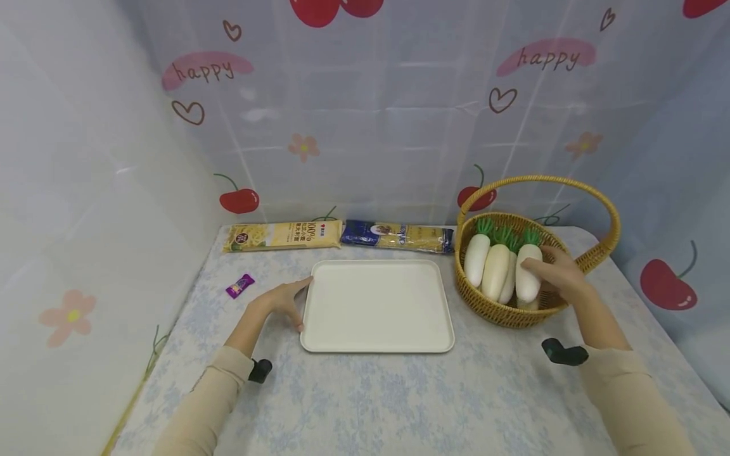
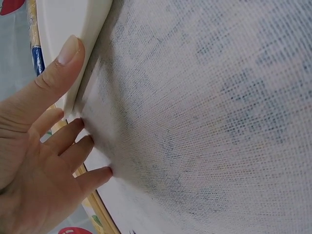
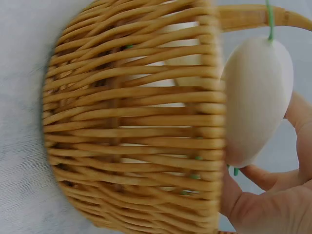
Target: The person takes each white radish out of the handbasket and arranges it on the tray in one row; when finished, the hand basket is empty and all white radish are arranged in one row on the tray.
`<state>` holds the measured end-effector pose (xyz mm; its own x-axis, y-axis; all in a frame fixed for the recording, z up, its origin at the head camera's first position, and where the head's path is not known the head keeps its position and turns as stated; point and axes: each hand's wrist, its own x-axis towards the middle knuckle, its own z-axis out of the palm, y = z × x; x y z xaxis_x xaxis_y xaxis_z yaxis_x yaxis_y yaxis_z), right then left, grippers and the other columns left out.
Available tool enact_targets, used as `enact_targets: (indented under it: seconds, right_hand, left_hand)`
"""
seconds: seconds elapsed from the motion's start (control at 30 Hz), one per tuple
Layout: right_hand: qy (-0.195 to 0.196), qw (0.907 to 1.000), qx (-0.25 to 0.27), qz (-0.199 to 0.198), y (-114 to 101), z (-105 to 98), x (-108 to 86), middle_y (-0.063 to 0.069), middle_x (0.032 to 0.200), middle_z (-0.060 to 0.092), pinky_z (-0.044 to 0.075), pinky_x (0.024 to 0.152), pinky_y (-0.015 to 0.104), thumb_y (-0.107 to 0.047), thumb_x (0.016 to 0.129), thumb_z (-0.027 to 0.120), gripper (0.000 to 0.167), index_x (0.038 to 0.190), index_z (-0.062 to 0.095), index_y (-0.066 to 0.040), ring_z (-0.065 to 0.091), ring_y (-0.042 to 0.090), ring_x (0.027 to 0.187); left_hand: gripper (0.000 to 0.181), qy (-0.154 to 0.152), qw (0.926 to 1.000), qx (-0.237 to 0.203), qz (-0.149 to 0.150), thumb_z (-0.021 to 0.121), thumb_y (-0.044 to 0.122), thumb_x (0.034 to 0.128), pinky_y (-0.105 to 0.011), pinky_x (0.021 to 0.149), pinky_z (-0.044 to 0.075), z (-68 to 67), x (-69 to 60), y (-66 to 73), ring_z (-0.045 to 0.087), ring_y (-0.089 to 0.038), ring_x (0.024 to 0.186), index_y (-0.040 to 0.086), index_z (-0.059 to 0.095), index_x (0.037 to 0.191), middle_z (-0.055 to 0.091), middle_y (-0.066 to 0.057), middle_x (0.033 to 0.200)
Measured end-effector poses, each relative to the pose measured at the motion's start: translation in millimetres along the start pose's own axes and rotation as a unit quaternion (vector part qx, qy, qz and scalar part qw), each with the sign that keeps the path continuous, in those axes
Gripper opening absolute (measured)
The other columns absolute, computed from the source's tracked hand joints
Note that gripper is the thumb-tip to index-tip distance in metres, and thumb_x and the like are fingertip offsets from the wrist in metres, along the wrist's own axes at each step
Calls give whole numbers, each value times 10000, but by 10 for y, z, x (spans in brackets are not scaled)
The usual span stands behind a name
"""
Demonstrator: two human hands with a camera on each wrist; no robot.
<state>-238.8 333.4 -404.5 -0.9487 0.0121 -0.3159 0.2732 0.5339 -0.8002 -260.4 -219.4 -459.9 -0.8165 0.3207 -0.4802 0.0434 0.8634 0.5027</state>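
My left hand (image 1: 282, 300) rests at the left rim of a white rectangular tray (image 1: 376, 307), thumb and fingers spread along it. In the left wrist view the thumb (image 2: 61, 73) lies against the tray's edge, and the other fingers are loosely bent. My right hand (image 1: 561, 273) reaches over the right side of a wicker basket (image 1: 496, 312) and grips a white radish (image 1: 528, 272) with green leaves. Seen from the right wrist, this radish (image 3: 258, 100) is above the basket rim, with fingers around its far side. Several other white radishes (image 1: 495, 272) lie in the basket.
Behind the tray lie a yellow pasta packet (image 1: 285, 235) and a blue-and-yellow pasta packet (image 1: 399, 236). A small purple wrapped snack (image 1: 240, 285) is left of the tray. The basket's tall handle (image 1: 536, 179) arches over it. Printed curtains surround the table.
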Motion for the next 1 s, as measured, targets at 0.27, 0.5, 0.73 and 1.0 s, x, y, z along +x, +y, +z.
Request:
enact_targets:
  seconds: [0.27,0.5,0.73,1.0]
  right_hand:
    - [-198,9988,402,-200,-79,-51,-94,404,1444,118,530,754,251,-415,952,486,900,1488,-127,-32,449,379,1156]
    - [-408,9961,700,-361,-98,1,-185,354,1476,94,542,769,284,-376,962,498,880,1496,-136,-80,529,63,925]
    - [-496,9918,1081,-467,-133,113,-317,319,1484,126,529,797,285,-345,965,503,861,1506,-117,-92,532,24,939]
    - [-641,9892,1197,-558,-243,240,-451,305,1488,155,521,820,278,-313,958,519,851,1512,-89,-95,524,36,960]
  left_hand:
    - [1225,-25,10000,34,8,908,194,569,-585,1080,249,12,-15,-12,191,-429,1386,133,145,1526,191,-220,1533]
    - [1226,-9,10000,9,-41,908,197,568,-590,1076,250,25,-14,-17,189,-433,1385,142,147,1526,186,-221,1534]
    - [1221,22,10000,27,39,908,192,569,-593,1074,251,22,-3,-25,195,-434,1383,138,150,1526,195,-223,1531]
    - [1214,15,10000,64,43,906,195,575,-601,1071,249,6,-11,-4,190,-441,1382,135,152,1525,189,-225,1532]
